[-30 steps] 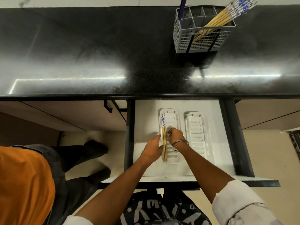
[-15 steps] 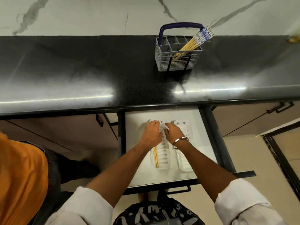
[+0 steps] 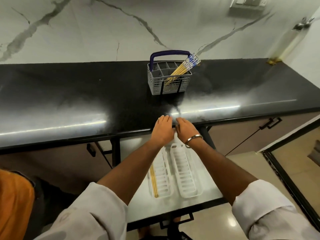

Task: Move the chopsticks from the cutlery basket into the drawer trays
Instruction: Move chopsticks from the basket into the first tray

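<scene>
At the far left edge an orange cloth fills the lower corner. Moving right, the open drawer juts out from under the black countertop. In it two white slotted trays lie side by side: the left tray carries a pair of chopsticks along its left edge, and the right tray shows only bare slots. Above the trays' far ends the left hand and right hand hover palm down, just beside each other at the counter's front edge, fingers stretched flat and close together, gripping nothing (a metal bangle rings the right wrist). Further back on the counter stands the grey cutlery basket, its blue handle up, with a bundle of chopsticks leaning right from one of its right-hand compartments.
</scene>
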